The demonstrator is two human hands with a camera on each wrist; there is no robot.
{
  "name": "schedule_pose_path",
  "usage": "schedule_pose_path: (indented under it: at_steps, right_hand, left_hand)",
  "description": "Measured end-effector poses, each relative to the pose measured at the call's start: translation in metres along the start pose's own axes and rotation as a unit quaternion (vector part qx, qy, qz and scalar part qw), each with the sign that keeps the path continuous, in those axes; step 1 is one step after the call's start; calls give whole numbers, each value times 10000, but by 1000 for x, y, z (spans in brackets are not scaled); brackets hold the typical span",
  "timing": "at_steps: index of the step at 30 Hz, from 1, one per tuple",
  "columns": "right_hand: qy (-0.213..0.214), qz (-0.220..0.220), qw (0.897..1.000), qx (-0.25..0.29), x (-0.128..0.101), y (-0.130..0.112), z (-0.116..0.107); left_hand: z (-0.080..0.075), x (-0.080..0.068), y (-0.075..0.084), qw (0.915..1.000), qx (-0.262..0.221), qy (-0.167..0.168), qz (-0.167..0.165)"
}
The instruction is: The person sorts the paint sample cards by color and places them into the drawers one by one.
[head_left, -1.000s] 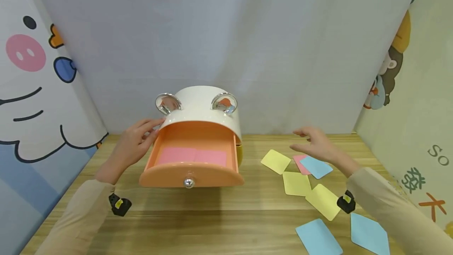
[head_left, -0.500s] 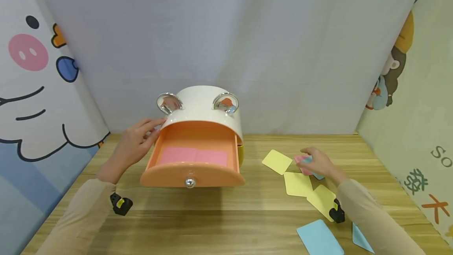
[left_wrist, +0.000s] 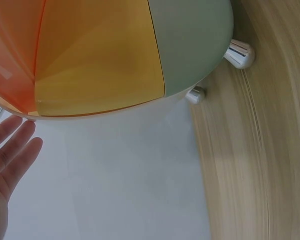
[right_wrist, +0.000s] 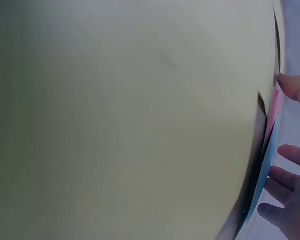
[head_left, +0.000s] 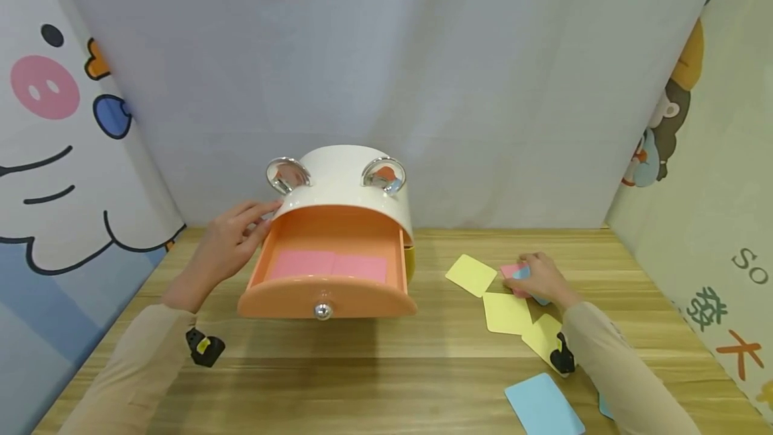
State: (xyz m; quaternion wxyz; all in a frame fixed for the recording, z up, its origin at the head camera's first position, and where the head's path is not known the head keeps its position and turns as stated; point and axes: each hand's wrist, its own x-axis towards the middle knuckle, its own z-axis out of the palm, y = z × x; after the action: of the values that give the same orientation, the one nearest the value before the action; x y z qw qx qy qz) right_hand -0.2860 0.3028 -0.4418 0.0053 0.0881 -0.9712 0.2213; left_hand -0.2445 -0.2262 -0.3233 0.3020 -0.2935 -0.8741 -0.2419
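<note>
A white rounded drawer box (head_left: 347, 183) with silver ears stands on the table, its orange top drawer (head_left: 368, 301) pulled out. Two pink cards (head_left: 302, 263) lie flat inside that drawer. My left hand (head_left: 225, 247) rests its fingertips against the box's left side, fingers fairly straight. On the right, my right hand (head_left: 543, 280) is over a blue card (head_left: 521, 273) that overlaps a pink card (head_left: 508, 270). Its thumb and fingers touch down around these cards, spread apart in the right wrist view. A yellow card (right_wrist: 139, 120) fills most of that view.
Yellow cards (head_left: 471, 275) lie between the box and my right hand. A blue card (head_left: 545, 405) lies nearer the front; another blue card (head_left: 605, 407) is mostly under the right sleeve. Below the orange drawer are a yellow drawer (left_wrist: 99, 60) and a green one (left_wrist: 195, 50).
My right hand has come down from above the table onto the blue and pink cards. The left hand stays against the box.
</note>
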Motion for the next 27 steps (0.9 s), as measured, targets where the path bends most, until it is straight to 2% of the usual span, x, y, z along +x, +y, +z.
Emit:
schedule_pose_path:
  at_steps: [11,27]
  right_hand:
    - [-62,12,9992,-402,-2,4,-4]
    - [34,144,9998,-112,-13,16,-8]
  left_hand:
    - [1,0,-2,10000,4,15,5]
    - [1,0,0,10000,65,22,10]
